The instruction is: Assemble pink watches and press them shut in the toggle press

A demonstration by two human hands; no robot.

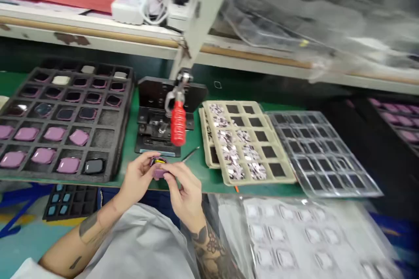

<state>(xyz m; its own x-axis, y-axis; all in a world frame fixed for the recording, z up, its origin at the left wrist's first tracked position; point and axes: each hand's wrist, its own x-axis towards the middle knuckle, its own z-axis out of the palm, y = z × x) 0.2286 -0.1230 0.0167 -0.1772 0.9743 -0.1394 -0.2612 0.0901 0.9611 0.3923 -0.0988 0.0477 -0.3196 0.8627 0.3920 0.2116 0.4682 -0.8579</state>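
Note:
My left hand (pixel 136 178) has its fingers closed on a small purple smartwatch case (pixel 158 161), which shows a dark edge and a yellow part inside. My right hand (pixel 185 186) pinches a purple piece (pixel 160 173) at the lower side of that case; whether the two are joined I cannot tell. Both hands meet at the front edge of the green bench (pixel 211 178). Just beyond them stands a black fixture (pixel 153 126) with a red-handled toggle clamp (pixel 178 124). A thin metal tool (pixel 190 153) lies to the right of the fixture.
On the left, a black foam tray (pixel 104 139) holds several purple watch cases. A beige tray (pixel 216 174) of small shiny parts and a clear tray (pixel 307 183) of dark squares lie right. A bagged sheet of white pieces (pixel 301 226) is nearer. A shelf (pixel 147 43) spans the back.

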